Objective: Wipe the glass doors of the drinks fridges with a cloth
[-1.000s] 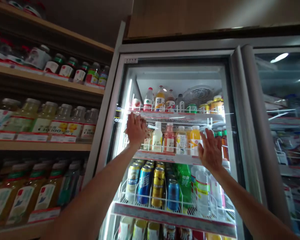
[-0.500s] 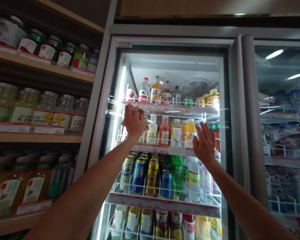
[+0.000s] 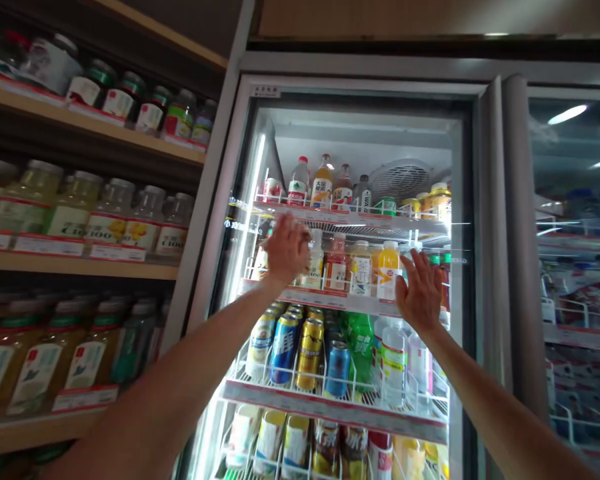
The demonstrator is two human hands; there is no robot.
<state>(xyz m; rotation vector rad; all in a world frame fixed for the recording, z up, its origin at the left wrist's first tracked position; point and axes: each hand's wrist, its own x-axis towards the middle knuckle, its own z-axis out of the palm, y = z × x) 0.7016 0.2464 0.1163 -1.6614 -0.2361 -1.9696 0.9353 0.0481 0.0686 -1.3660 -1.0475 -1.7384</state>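
My left hand [image 3: 286, 252], blurred by motion, is at the glass door [image 3: 350, 113] of a drinks fridge, around its second shelf. Under its palm is a crumpled brownish cloth [image 3: 307, 244], mostly hidden now by the fingers. My right hand [image 3: 423, 292] lies against the same glass farther right, fingers spread, holding nothing. Behind the pane, between the hands, stand a red drink bottle [image 3: 336, 262], a tea bottle [image 3: 361, 270] and an orange juice bottle [image 3: 389, 267].
Beer cans [image 3: 310, 353] and bottles fill the lower fridge shelves. A vertical door handle [image 3: 495, 200] runs beside a second glass door [image 3: 580, 267] on the right. At left, wooden shelves [image 3: 80, 261] carry rows of bottles with price strips.
The view has swung slightly left. My left hand has shifted a little right across the glass, and less of the cloth shows. My right hand keeps about the same spot on the pane.
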